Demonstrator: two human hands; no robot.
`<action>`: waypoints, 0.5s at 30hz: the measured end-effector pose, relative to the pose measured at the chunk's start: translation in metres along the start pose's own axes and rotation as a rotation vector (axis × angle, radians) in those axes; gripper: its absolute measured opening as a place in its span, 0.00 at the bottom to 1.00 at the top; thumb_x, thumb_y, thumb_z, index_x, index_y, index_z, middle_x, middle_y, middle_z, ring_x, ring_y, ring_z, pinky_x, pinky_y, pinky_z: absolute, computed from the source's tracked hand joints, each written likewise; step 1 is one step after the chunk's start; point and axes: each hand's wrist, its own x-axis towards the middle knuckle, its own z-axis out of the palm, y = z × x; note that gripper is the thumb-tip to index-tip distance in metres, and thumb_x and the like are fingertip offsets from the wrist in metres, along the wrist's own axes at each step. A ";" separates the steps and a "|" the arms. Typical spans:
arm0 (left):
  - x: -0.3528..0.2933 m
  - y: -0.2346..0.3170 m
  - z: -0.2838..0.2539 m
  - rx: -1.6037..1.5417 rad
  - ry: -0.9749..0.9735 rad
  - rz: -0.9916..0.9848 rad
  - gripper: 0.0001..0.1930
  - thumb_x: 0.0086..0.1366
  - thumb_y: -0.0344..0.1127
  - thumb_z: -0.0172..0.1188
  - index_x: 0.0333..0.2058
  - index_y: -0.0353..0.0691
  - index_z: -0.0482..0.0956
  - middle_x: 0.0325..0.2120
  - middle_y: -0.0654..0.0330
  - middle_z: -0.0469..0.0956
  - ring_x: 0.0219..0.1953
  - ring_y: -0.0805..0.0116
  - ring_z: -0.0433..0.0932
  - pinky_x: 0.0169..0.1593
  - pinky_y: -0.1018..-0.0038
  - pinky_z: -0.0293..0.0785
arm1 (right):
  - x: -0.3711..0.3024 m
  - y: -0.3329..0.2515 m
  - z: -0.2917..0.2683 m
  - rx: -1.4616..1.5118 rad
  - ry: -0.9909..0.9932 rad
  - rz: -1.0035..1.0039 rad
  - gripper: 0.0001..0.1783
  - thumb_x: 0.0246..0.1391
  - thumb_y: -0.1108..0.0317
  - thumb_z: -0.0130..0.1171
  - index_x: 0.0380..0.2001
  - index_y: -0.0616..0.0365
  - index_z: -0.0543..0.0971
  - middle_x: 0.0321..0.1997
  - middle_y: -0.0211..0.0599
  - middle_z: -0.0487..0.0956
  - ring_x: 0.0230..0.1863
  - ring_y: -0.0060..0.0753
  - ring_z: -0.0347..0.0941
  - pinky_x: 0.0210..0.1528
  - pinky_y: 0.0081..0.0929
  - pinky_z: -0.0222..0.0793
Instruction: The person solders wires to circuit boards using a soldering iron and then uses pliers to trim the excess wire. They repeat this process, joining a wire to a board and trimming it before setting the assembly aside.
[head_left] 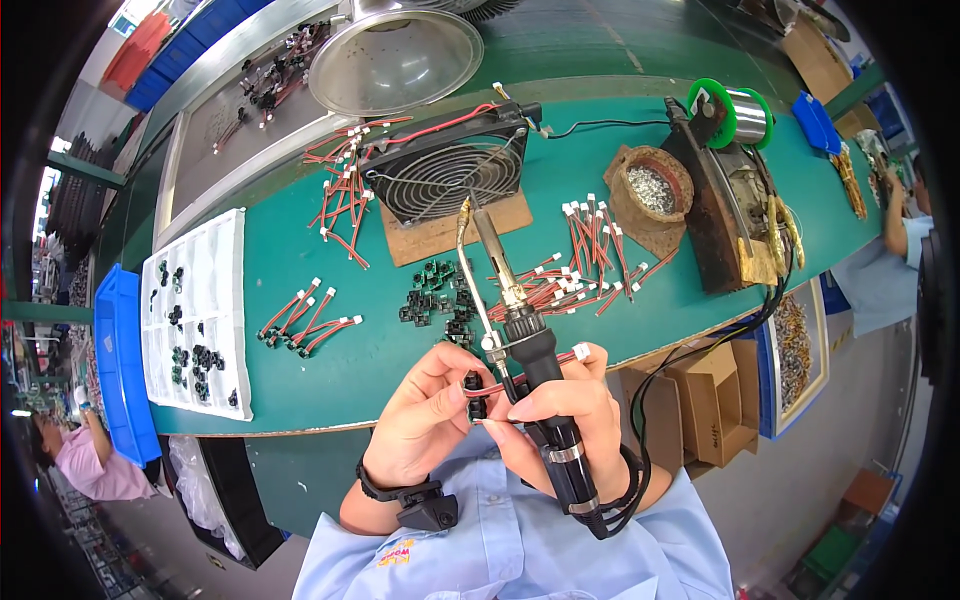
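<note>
My left hand point(418, 412) is closed, pinching a small black component point(474, 382) between thumb and fingers. My right hand point(583, 412) wraps round the black handle of a soldering iron point(531, 345), which has a thin metal feed tube point(470, 275) along its side. The iron's tip points away from me, toward the fan. A short red-and-black wire lead point(535, 374) with a white connector runs from the component across the iron to my right fingers, which seem to steady it. On the green mat beyond lie loose black components point(440, 292) and more wire leads point(560, 290).
A black fan point(450, 170) stands on a brown board. At right are a solder spool point(735, 115), an ash-filled pot point(652, 190) and the iron's cables point(665, 360). At left, a white tray point(205, 290) holds parts, beside finished-looking leads point(305, 320) and a blue bin point(122, 360). Other people work at both sides.
</note>
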 end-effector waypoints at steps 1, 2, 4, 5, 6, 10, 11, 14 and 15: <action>0.000 0.000 -0.001 -0.007 -0.012 -0.005 0.12 0.61 0.34 0.58 0.42 0.39 0.70 0.39 0.58 0.75 0.43 0.68 0.73 0.48 0.72 0.66 | 0.000 0.000 0.000 0.001 0.002 -0.003 0.23 0.37 0.78 0.66 0.35 0.50 0.67 0.30 0.35 0.79 0.31 0.31 0.74 0.50 0.31 0.52; 0.001 0.000 -0.002 -0.013 -0.024 -0.009 0.12 0.61 0.34 0.58 0.42 0.39 0.70 0.39 0.58 0.75 0.43 0.68 0.73 0.48 0.72 0.66 | 0.000 0.001 0.001 0.002 0.002 -0.002 0.23 0.37 0.78 0.66 0.35 0.50 0.67 0.30 0.35 0.79 0.31 0.31 0.74 0.50 0.31 0.52; 0.001 0.000 -0.002 -0.019 -0.036 -0.014 0.12 0.61 0.34 0.58 0.42 0.39 0.70 0.39 0.58 0.75 0.43 0.68 0.73 0.48 0.72 0.66 | 0.001 0.003 0.003 0.016 0.042 -0.045 0.22 0.36 0.78 0.65 0.36 0.51 0.69 0.30 0.26 0.78 0.24 0.28 0.68 0.40 0.30 0.49; 0.001 0.000 -0.002 -0.015 -0.034 -0.010 0.12 0.61 0.34 0.58 0.42 0.38 0.70 0.38 0.58 0.75 0.43 0.67 0.73 0.48 0.72 0.66 | 0.002 0.004 0.004 0.023 0.062 -0.067 0.22 0.35 0.79 0.65 0.36 0.52 0.70 0.30 0.22 0.77 0.21 0.26 0.65 0.35 0.30 0.48; 0.001 0.000 -0.002 -0.012 -0.033 -0.006 0.12 0.61 0.34 0.58 0.42 0.38 0.70 0.38 0.58 0.75 0.43 0.67 0.73 0.48 0.72 0.66 | 0.002 0.004 0.004 0.023 0.062 -0.067 0.22 0.35 0.79 0.65 0.36 0.52 0.70 0.30 0.22 0.77 0.21 0.26 0.65 0.35 0.30 0.48; 0.001 0.000 0.000 -0.008 -0.029 -0.003 0.12 0.61 0.34 0.58 0.42 0.38 0.71 0.38 0.58 0.76 0.43 0.67 0.73 0.48 0.72 0.66 | 0.003 0.004 0.004 0.028 0.074 -0.075 0.22 0.35 0.79 0.65 0.36 0.52 0.70 0.29 0.22 0.77 0.20 0.26 0.65 0.35 0.30 0.48; 0.001 0.001 0.001 -0.008 -0.027 -0.004 0.12 0.61 0.34 0.58 0.42 0.38 0.71 0.38 0.58 0.76 0.43 0.67 0.73 0.48 0.72 0.67 | 0.003 0.004 0.004 0.027 0.072 -0.073 0.22 0.35 0.79 0.65 0.36 0.52 0.70 0.29 0.22 0.76 0.20 0.26 0.65 0.35 0.30 0.48; 0.001 0.002 0.001 -0.001 -0.026 -0.004 0.12 0.61 0.34 0.58 0.42 0.38 0.71 0.38 0.58 0.76 0.43 0.67 0.73 0.48 0.72 0.67 | 0.002 0.004 0.003 0.025 0.069 -0.070 0.22 0.35 0.79 0.65 0.36 0.52 0.70 0.29 0.22 0.76 0.20 0.26 0.65 0.35 0.30 0.48; 0.001 0.002 0.001 0.002 -0.025 -0.004 0.12 0.61 0.34 0.58 0.42 0.38 0.71 0.38 0.58 0.76 0.43 0.67 0.74 0.48 0.72 0.67 | 0.002 0.004 0.001 0.016 0.043 -0.050 0.22 0.36 0.78 0.65 0.36 0.51 0.69 0.30 0.26 0.77 0.23 0.28 0.68 0.40 0.31 0.49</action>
